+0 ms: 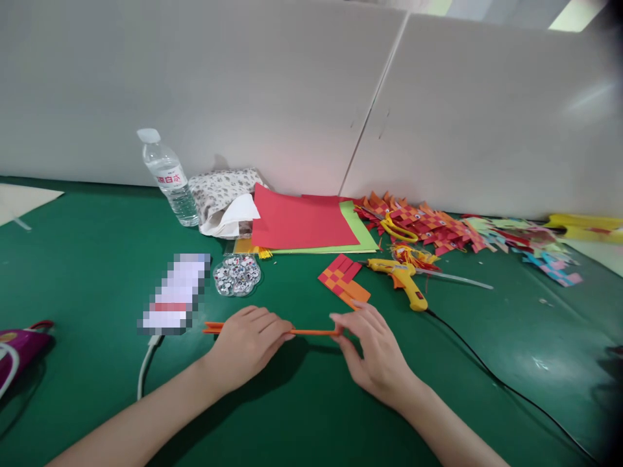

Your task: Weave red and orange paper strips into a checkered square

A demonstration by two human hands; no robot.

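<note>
A folded orange paper strip (315, 333) is held edge-on between my two hands, just above the green table. My left hand (250, 340) wraps round its left part, and the folded layers stick out beyond my palm. With thumb and fingertips, my right hand (372, 344) pinches the strip's right end. Behind my right hand lies a woven red and orange paper piece (338, 275), partly covered by the fingers. A yellow hot glue gun (402, 275) rests to the right of that piece.
A phone (178, 295) on a white cable and a container of googly eyes (237, 275) lie left. Behind stand a water bottle (170, 178), a tissue pouch (226, 191), red paper sheets (302, 220), yellow scissors (399, 230) and woven paper fish (433, 220). The glue gun's black cord (501, 383) runs right.
</note>
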